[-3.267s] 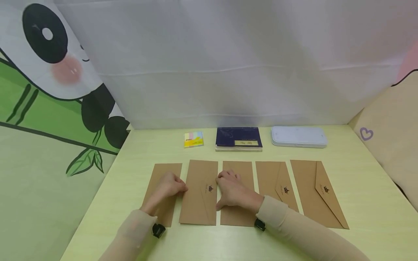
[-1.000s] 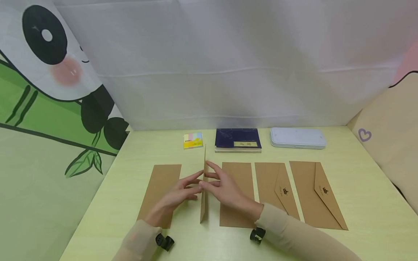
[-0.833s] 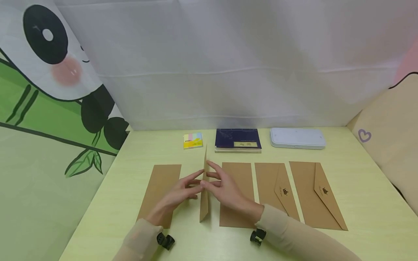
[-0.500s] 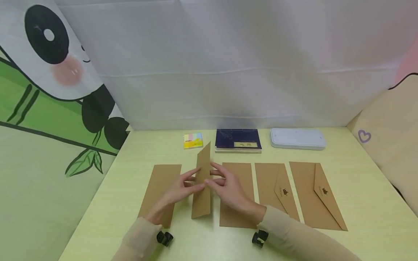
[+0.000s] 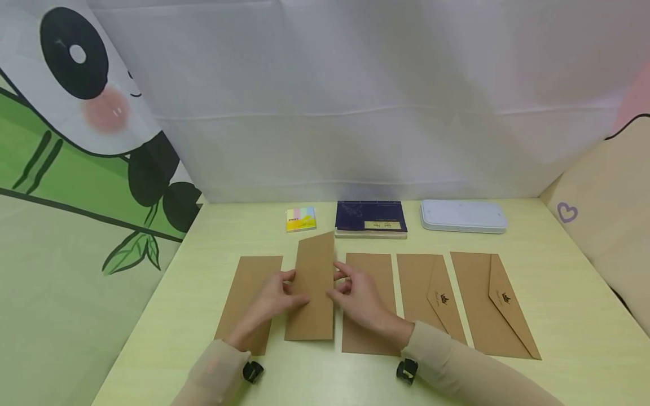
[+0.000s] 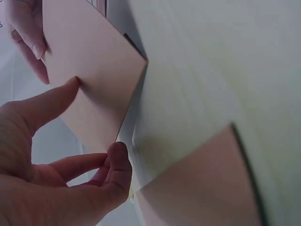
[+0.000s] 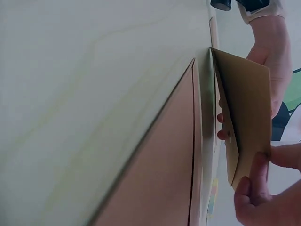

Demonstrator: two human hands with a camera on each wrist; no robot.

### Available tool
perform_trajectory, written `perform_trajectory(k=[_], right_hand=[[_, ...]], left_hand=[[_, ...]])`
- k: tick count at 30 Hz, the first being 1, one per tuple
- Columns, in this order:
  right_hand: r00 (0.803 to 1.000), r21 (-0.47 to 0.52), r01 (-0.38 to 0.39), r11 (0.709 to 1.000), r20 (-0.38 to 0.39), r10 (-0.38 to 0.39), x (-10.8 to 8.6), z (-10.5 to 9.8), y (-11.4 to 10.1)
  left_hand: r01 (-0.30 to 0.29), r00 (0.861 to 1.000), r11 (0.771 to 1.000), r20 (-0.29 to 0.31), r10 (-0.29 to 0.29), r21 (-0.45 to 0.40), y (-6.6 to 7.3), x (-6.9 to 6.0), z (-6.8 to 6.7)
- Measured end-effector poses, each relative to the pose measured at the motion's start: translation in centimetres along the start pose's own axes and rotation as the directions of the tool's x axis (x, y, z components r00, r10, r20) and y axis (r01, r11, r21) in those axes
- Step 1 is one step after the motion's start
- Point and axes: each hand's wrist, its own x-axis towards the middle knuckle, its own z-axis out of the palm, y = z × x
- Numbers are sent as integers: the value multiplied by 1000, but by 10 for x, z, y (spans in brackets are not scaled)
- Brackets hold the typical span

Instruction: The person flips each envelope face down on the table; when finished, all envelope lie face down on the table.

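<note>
Both hands hold one brown kraft envelope (image 5: 315, 287) tilted just above the table, its plain face toward the head camera. My left hand (image 5: 271, 293) grips its left edge, thumb on the plain face; in the right wrist view, left fingertips (image 7: 221, 120) show on the underside of the envelope (image 7: 251, 94). My right hand (image 5: 363, 299) pinches the right edge between thumb and fingers. Beneath my left hand lies a plain-side-up envelope (image 5: 256, 270); beneath my right lies another plain envelope (image 5: 368, 268). Two envelopes with flaps and crown prints, an inner one (image 5: 418, 287) and an outer one (image 5: 482, 304), lie farther right.
Along the back of the pale table (image 5: 569, 316) sit a pack of sticky notes (image 5: 301, 219), a dark blue notebook (image 5: 370, 217) and a light grey-blue case (image 5: 463, 215). A white cloth (image 5: 376, 113) hangs behind them, with painted panels on both sides.
The envelope, which lay crown-side up, was lifted and stood on edge between my hands. It has since turned left and lowered, so its plain face now shows upward.
</note>
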Motion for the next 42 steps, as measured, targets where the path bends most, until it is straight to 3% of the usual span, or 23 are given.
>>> perform_trajectory(k=[7, 12, 18, 24, 28, 35, 42], right_hand=[[991, -148, -91, 985, 84, 104, 6, -2, 3], [982, -263, -108, 959, 125, 145, 12, -2, 7], [963, -326, -140, 935, 177, 206, 16, 0, 7], [948, -432, -170, 886, 173, 266, 19, 3, 2], [943, -456, -195, 868, 156, 294, 19, 5, -4], [936, -474, -217, 854, 148, 319, 17, 7, -8], [936, -489, -209, 847, 152, 318, 16, 9, -8]], left_hand=[[4, 999, 996, -32, -1, 90, -2, 2, 1], [23, 999, 991, -46, -17, 129, -2, 2, 2], [61, 997, 975, -48, -52, 215, 3, -1, 2], [22, 999, 956, -49, -8, 294, 5, -4, 2], [8, 999, 952, -44, 6, 307, 4, -4, 2], [51, 999, 950, -29, -45, 308, 8, -6, 2], [59, 998, 935, -39, -48, 351, 11, -10, 3]])
